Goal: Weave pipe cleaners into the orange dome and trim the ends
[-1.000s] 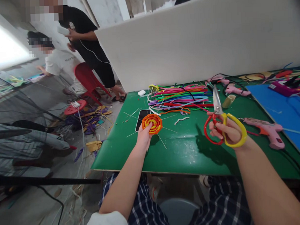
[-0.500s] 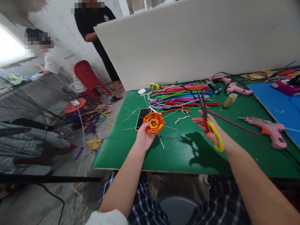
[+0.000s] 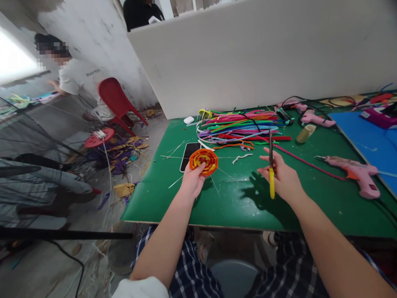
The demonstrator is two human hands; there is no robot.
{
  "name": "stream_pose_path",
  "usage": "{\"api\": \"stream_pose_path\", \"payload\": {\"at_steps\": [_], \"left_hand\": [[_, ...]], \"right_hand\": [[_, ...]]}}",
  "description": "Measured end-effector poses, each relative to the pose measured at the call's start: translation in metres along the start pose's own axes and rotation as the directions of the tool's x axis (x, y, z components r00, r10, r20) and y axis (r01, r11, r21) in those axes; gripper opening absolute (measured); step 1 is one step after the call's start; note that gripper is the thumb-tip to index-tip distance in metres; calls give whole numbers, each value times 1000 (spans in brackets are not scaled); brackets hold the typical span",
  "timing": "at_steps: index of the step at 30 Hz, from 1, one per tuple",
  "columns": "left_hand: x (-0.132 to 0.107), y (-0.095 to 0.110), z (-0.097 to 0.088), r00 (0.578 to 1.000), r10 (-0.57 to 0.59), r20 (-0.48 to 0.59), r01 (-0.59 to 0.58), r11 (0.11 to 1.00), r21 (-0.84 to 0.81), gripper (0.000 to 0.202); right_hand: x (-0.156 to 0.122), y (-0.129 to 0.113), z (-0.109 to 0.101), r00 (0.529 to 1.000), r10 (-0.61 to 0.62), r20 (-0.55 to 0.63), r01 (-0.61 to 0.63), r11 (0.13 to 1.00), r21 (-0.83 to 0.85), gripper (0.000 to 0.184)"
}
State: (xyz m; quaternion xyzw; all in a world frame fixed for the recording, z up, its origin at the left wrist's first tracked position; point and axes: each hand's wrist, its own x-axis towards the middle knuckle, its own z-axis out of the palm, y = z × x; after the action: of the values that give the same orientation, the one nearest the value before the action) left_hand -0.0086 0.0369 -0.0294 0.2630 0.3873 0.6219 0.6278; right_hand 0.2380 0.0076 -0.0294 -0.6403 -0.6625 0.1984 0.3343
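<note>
My left hand (image 3: 192,182) grips a round woven piece (image 3: 212,160) in orange, yellow and dark red, thumb on its face. Thin pale spokes stick out around its edge. In my right hand (image 3: 282,176) is a pair of scissors (image 3: 271,179) with a yellow handle, its blades pointing away from me; some of my fingers are spread beside it. A phone (image 3: 185,154) lies partly behind the woven piece. Right of the piece, a short white pipe cleaner (image 3: 242,158) rests on the green table (image 3: 154,198).
A heap of coloured pipe cleaners (image 3: 236,126) lies at the back, before a white partition (image 3: 247,56). To the right are a pink glue gun (image 3: 355,171), a blue board (image 3: 364,134) and a tape roll (image 3: 305,134). A person sits near a red chair (image 3: 114,97); another stands behind the partition.
The woven piece has turned and tilted in my left hand, its spokes now pointing differently. The scissors have rotated edge-on in my right hand. The standing person has moved right, behind the partition.
</note>
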Motion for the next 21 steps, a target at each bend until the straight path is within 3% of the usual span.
{"api": "stream_pose_path", "payload": {"at_steps": [4, 9, 15, 21], "left_hand": [[-1, 6, -3, 978, -131, 160, 145, 987, -77, 32], [-3, 8, -6, 954, -185, 236, 223, 964, -143, 34], [-3, 4, -5, 972, -149, 184, 171, 979, -112, 45], [1, -2, -3, 999, -2, 46, 2, 1000, 8, 44]], "right_hand": [[1, -2, 0, 997, -15, 77, 33, 970, -242, 62], [4, 1, 5, 993, -15, 113, 52, 943, -328, 50], [5, 7, 15, 998, 21, 54, 1, 925, -379, 48], [4, 4, 17, 994, 88, 66, -41, 853, -521, 60]]}}
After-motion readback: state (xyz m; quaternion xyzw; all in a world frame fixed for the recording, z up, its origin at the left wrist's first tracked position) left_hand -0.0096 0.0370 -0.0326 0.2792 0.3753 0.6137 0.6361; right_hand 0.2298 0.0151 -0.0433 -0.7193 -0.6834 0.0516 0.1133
